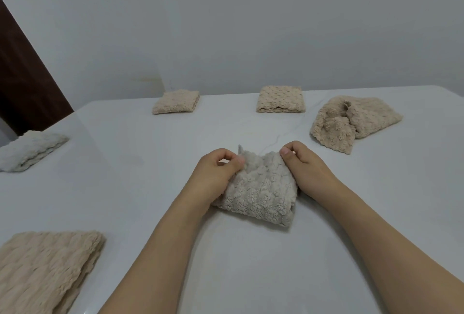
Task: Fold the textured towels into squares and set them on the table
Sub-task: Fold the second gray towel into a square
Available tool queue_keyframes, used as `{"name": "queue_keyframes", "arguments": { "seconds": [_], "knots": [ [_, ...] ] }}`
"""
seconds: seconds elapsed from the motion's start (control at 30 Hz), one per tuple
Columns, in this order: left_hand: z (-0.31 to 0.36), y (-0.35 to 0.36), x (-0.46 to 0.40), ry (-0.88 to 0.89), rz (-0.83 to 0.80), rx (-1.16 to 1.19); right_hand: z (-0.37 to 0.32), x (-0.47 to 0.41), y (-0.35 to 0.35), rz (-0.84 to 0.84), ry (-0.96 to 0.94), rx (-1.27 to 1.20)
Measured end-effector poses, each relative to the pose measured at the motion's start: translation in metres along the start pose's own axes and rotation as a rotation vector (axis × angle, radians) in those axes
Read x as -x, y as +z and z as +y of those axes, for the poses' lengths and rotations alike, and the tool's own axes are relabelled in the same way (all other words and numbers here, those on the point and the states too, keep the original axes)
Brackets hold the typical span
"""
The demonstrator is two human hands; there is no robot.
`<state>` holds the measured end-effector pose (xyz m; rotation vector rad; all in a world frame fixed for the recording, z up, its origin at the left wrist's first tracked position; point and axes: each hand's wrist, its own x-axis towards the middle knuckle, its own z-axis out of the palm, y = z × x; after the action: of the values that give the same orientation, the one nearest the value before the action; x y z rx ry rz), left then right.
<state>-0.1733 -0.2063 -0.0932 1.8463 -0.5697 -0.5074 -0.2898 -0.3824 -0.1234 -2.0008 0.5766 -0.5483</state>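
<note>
A pale grey, nubbly fleece towel (258,188), folded to a rough square, is held at the middle of the white table (150,188). Its far left corner is pinched by the left hand (217,170), its far right corner by the right hand (305,167), thumbs on top. Two beige folded squares (176,102) (280,99) are seen near the far edge, a crumpled beige towel (351,121) at far right, and folded towels at the left edge (27,150) and the near-left corner (47,266). Bare tabletop is left around the held towel.
</note>
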Motion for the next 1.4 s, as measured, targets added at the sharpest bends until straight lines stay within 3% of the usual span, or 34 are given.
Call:
{"name": "queue_keyframes", "arguments": {
  "seconds": [0.1, 0.23, 0.37, 0.47, 0.7, 0.87, 1.07, 1.13, 1.27, 1.4],
  "knots": [
    [0.002, -0.006, 0.002, -0.087, -0.161, 0.033, -0.003, 0.002, 0.0, 0.019, -0.007, 0.009],
    [0.001, -0.004, 0.0, -0.059, 0.03, 0.057, -0.014, 0.009, -0.007, 0.263, -0.018, 0.245],
    [-0.002, -0.008, -0.001, -0.008, 0.162, 0.155, -0.016, 0.01, -0.012, 0.142, 0.039, 0.512],
    [-0.001, -0.009, -0.002, 0.006, 0.179, 0.174, -0.011, 0.01, -0.013, 0.104, -0.007, 0.392],
    [0.0, -0.004, -0.002, 0.022, 0.119, 0.131, -0.008, 0.006, -0.008, 0.072, -0.009, 0.374],
    [-0.006, -0.006, -0.005, -0.052, 0.25, 0.139, 0.005, 0.0, -0.011, 0.036, 0.086, -0.036],
    [-0.008, -0.001, -0.004, 0.065, 0.306, -0.055, 0.002, 0.001, -0.013, 0.044, 0.095, -0.182],
    [-0.008, 0.002, -0.001, 0.12, 0.309, -0.163, -0.001, 0.002, -0.013, 0.06, 0.092, -0.111],
    [-0.011, 0.005, -0.002, 0.172, 0.245, -0.245, -0.009, 0.0, -0.009, 0.058, 0.017, 0.31],
    [-0.011, 0.005, -0.002, 0.189, 0.245, -0.243, -0.008, 0.0, -0.013, 0.023, 0.003, 0.204]
  ]
}}
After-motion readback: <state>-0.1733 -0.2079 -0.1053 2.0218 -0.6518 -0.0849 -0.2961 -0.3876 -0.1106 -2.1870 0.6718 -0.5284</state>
